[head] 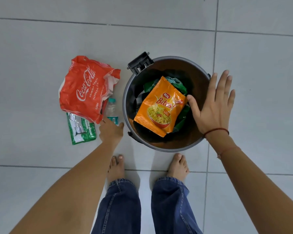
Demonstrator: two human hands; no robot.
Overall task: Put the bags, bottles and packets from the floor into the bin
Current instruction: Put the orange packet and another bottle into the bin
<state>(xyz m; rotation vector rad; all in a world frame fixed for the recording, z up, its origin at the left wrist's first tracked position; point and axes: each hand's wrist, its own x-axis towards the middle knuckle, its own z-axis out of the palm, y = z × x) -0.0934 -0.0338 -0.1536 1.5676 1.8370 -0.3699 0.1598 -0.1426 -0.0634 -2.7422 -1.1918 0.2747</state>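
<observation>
You are looking down at a round grey bin [166,146] on the tiled floor [41,48], just past your bare feet [116,169]. Inside it an orange Real Bites snack packet [159,107] lies flat on top, with green wrappers [178,83] under it. A black clip part [139,62] sticks out from the far left of the bin's rim.

To the left of the bin, on the floor, lies a crumpled red Coca-Cola bag [85,88]. A small clear bottle [111,110] with a teal cap lies just beside it, between the bag and the bin. Near you, partly under the bag, is a green and silver packet [81,130].

The red bag hides the top of the green packet, and your left hand hides the near end of the bottle. The words on the green packet are too small to read.

Your left hand [111,130] reaches down to the bottle, and you cannot tell how far its fingers are curled or whether they grip it. Your right hand [213,105] is spread wide and flat over the right rim of the bin, holding nothing; its thumb is by the orange packet's corner, and whether they touch is not clear
</observation>
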